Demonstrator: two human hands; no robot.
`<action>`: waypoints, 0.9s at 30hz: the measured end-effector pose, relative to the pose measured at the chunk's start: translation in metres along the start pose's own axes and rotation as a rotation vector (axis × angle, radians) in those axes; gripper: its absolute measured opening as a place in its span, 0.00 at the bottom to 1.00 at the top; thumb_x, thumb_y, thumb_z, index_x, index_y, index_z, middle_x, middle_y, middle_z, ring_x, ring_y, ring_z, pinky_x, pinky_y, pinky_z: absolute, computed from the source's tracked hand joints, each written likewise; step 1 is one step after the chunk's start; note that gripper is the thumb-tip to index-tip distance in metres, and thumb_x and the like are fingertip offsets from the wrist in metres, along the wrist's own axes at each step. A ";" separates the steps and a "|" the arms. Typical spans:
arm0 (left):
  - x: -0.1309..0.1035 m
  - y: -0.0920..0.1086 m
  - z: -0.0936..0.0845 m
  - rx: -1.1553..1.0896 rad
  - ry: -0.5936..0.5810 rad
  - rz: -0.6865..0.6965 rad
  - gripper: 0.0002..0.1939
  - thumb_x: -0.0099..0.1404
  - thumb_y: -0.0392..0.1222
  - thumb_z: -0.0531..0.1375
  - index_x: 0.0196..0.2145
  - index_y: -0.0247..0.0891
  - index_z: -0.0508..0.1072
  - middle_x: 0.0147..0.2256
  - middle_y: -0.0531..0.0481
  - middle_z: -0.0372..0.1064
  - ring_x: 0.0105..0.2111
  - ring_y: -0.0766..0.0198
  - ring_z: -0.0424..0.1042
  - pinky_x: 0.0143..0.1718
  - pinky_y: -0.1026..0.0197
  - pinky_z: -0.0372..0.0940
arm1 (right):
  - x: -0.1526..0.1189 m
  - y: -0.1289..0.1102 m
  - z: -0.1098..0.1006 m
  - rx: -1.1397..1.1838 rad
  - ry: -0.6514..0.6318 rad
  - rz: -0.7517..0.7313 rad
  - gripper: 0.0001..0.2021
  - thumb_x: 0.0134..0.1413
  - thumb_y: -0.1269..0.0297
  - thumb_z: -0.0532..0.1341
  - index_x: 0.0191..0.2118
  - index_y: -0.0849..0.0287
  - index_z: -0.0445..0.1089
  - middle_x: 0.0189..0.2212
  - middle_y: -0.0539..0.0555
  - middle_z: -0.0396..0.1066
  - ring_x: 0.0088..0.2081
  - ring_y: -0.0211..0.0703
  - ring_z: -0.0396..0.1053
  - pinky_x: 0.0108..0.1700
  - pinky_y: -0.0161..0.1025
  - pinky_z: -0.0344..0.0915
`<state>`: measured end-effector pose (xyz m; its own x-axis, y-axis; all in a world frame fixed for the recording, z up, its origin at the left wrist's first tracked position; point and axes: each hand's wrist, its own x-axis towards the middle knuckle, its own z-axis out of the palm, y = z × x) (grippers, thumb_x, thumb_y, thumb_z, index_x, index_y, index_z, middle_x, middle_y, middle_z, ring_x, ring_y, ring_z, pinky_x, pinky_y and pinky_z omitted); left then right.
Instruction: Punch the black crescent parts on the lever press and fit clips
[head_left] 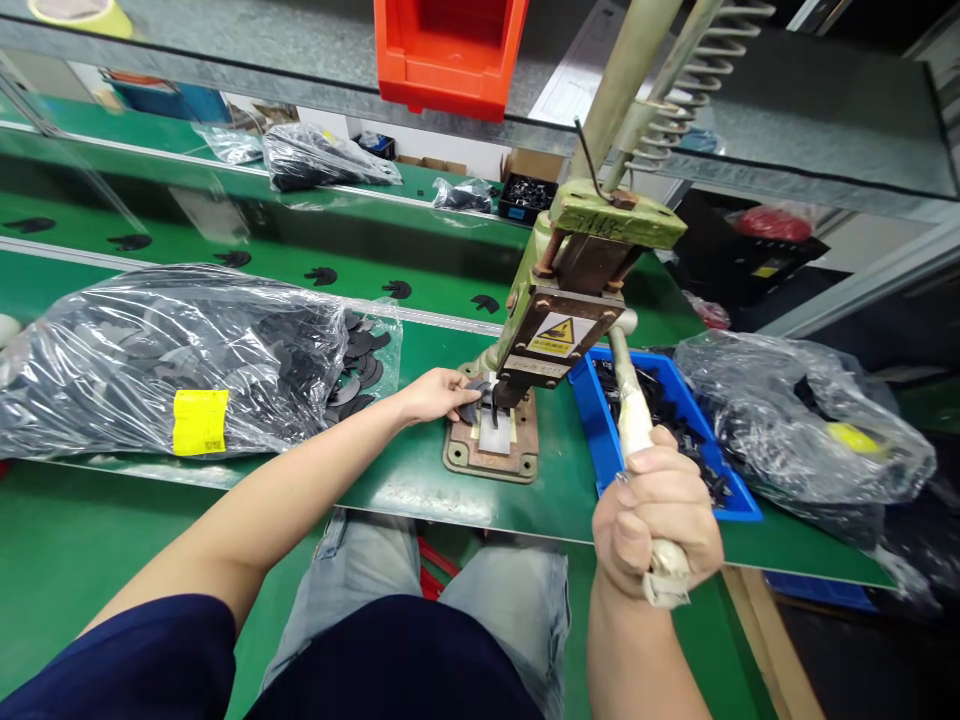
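Note:
My left hand [441,395] pinches a dark flat curved part [471,402] at the base plate [490,460] of a green hand press [551,300], just left of and under the ram. Wrapped round the taped lever [636,415] of the press, my right hand [658,515] is closed at the right. A blue bin [731,492] of black parts stands behind that lever. Left of the press lies a large clear bag [172,340] of dark curved parts, its open end spilling toward my left forearm.
Several dark curved parts [321,276] lie in a row on the green belt [277,235] behind. An orange bin [450,60] sits on the grey shelf [285,50] above. Another plastic bag [795,430] is right of the blue bin. A spring [675,100] rises beside the press column.

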<state>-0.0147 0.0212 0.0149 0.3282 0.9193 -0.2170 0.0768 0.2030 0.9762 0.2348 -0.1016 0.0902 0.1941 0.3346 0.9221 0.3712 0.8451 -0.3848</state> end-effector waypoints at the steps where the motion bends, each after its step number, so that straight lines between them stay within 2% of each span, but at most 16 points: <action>1: 0.000 0.000 0.000 0.000 -0.011 0.002 0.19 0.58 0.49 0.74 0.27 0.33 0.73 0.25 0.50 0.73 0.21 0.70 0.70 0.23 0.67 0.69 | 0.000 0.000 0.000 -0.002 -0.002 0.000 0.15 0.55 0.59 0.66 0.22 0.53 0.62 0.21 0.47 0.64 0.32 0.46 0.69 0.55 0.64 0.70; 9: -0.001 -0.005 0.006 0.152 0.099 0.032 0.16 0.60 0.50 0.73 0.31 0.36 0.75 0.24 0.54 0.71 0.18 0.71 0.67 0.20 0.68 0.63 | 0.000 -0.001 0.004 0.026 0.020 -0.021 0.15 0.55 0.61 0.65 0.22 0.54 0.61 0.22 0.47 0.64 0.32 0.44 0.69 0.56 0.62 0.69; 13: 0.003 -0.005 0.005 0.197 0.083 0.024 0.20 0.60 0.51 0.72 0.26 0.38 0.68 0.22 0.55 0.67 0.19 0.70 0.67 0.18 0.69 0.61 | 0.001 0.003 0.010 0.057 0.076 -0.049 0.16 0.55 0.61 0.64 0.21 0.54 0.59 0.21 0.46 0.62 0.31 0.42 0.67 0.54 0.60 0.69; 15: 0.005 -0.003 0.005 0.189 0.057 -0.015 0.23 0.60 0.51 0.73 0.24 0.39 0.64 0.21 0.56 0.66 0.18 0.69 0.68 0.17 0.69 0.61 | 0.002 0.006 0.013 0.059 0.119 -0.088 0.18 0.55 0.60 0.65 0.20 0.54 0.57 0.19 0.46 0.59 0.29 0.41 0.66 0.51 0.59 0.71; 18: 0.008 0.003 0.005 0.171 0.030 -0.097 0.23 0.59 0.50 0.74 0.25 0.39 0.65 0.20 0.55 0.68 0.18 0.68 0.70 0.18 0.68 0.63 | 0.001 0.010 0.015 0.044 0.137 -0.097 0.21 0.55 0.59 0.65 0.19 0.54 0.54 0.18 0.46 0.57 0.27 0.42 0.64 0.48 0.58 0.72; 23: 0.008 0.012 0.004 0.112 -0.050 -0.319 0.22 0.61 0.52 0.72 0.26 0.39 0.65 0.17 0.50 0.71 0.15 0.67 0.70 0.18 0.68 0.63 | 0.001 0.007 0.016 0.058 0.145 -0.089 0.22 0.55 0.58 0.66 0.18 0.55 0.54 0.18 0.46 0.57 0.28 0.41 0.64 0.48 0.58 0.71; 25: 0.008 0.013 0.004 0.085 -0.064 -0.355 0.22 0.61 0.53 0.72 0.26 0.38 0.66 0.16 0.49 0.71 0.15 0.67 0.70 0.18 0.68 0.63 | 0.011 0.003 0.018 0.062 0.148 -0.066 0.20 0.55 0.56 0.67 0.21 0.54 0.58 0.19 0.45 0.58 0.28 0.41 0.65 0.49 0.58 0.71; 27: 0.007 0.012 0.006 0.070 -0.052 -0.348 0.22 0.61 0.53 0.73 0.27 0.38 0.66 0.16 0.50 0.71 0.15 0.67 0.70 0.18 0.69 0.63 | 0.033 -0.001 0.019 0.090 0.156 -0.059 0.13 0.53 0.54 0.69 0.28 0.52 0.66 0.22 0.45 0.61 0.30 0.42 0.67 0.50 0.57 0.72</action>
<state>-0.0060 0.0281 0.0255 0.3188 0.7803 -0.5381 0.2558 0.4758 0.8415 0.2232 -0.0832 0.1221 0.3155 0.2203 0.9230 0.3049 0.8976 -0.3185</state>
